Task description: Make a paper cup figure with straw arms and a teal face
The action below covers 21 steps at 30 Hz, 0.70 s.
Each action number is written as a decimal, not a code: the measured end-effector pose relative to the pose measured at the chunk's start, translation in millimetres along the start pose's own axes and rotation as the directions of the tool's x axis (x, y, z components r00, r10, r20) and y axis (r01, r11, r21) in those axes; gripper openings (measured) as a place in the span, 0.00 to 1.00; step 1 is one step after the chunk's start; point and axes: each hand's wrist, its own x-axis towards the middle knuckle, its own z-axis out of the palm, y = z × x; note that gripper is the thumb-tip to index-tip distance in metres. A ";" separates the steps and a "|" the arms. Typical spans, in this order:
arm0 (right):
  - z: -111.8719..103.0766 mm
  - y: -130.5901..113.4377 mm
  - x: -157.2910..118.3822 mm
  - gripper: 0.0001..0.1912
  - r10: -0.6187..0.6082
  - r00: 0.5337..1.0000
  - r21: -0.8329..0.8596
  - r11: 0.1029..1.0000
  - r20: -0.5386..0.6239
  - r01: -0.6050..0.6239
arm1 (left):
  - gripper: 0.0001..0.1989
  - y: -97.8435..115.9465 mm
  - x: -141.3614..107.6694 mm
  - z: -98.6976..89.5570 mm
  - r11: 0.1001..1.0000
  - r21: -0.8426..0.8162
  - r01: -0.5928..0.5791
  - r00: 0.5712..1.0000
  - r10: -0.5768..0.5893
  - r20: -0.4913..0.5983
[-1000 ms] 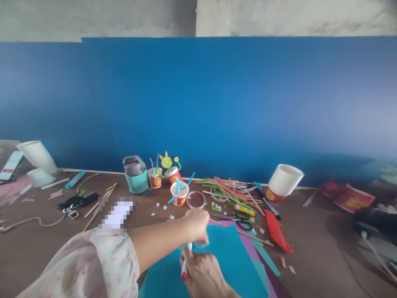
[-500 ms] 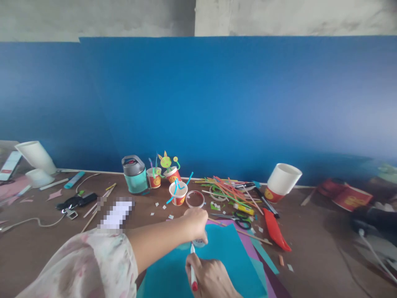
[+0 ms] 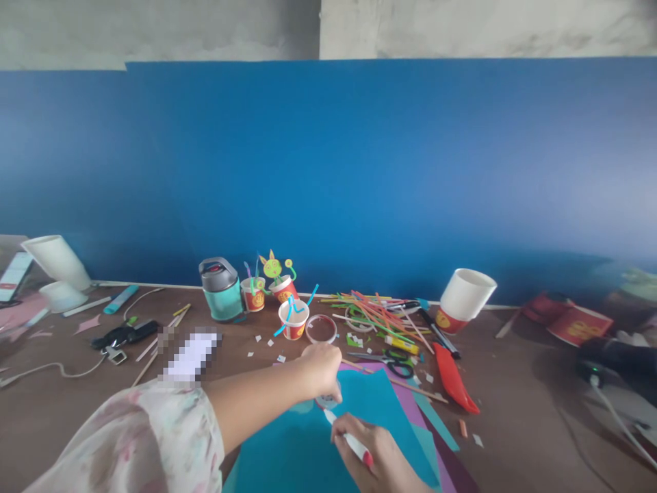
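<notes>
A sheet of blue-green paper (image 3: 302,445) lies in front of me on top of a purple sheet (image 3: 408,404). My left hand (image 3: 322,370) reaches across it, fingers closed and pointing down on a small round clear object (image 3: 327,401), which the hand largely hides. In my right hand (image 3: 377,448) is a white marker with a red end (image 3: 354,445). Its tip points up and left at the near edge of the round object; whether it touches the paper is not plain. A paper cup with blue straws (image 3: 294,322) stands just beyond my left hand.
Scissors (image 3: 395,363), a glue stick (image 3: 402,344) and a heap of coloured straws (image 3: 374,315) lie behind the paper. To the right are a red pouch-like thing (image 3: 454,380) and stacked paper cups (image 3: 465,301). A turquoise flask (image 3: 222,294) and a phone (image 3: 192,356) are left.
My right hand has shifted right, and the marker now slants to the left where it pointed nearly straight away from me. My left hand stays on the round object.
</notes>
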 end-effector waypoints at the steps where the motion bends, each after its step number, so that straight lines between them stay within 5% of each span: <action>1: -3.3 -1.7 -0.6 0.10 0.016 1.000 0.044 0.999 -0.025 -0.015 | 0.28 0.1 -0.1 -0.2 1.000 0.000 -0.001 1.000 0.001 0.001; 10: -5.4 26.4 1.6 0.16 0.160 0.987 0.267 0.950 0.026 -0.161 | 0.28 -0.4 -1.3 -0.9 1.000 -0.007 -0.002 1.000 0.002 0.003; 21: -12.1 38.3 5.1 0.21 0.166 0.985 0.520 0.837 0.053 -0.169 | 0.24 -3.0 4.6 9.3 0.996 -0.082 0.019 0.998 -0.024 -0.065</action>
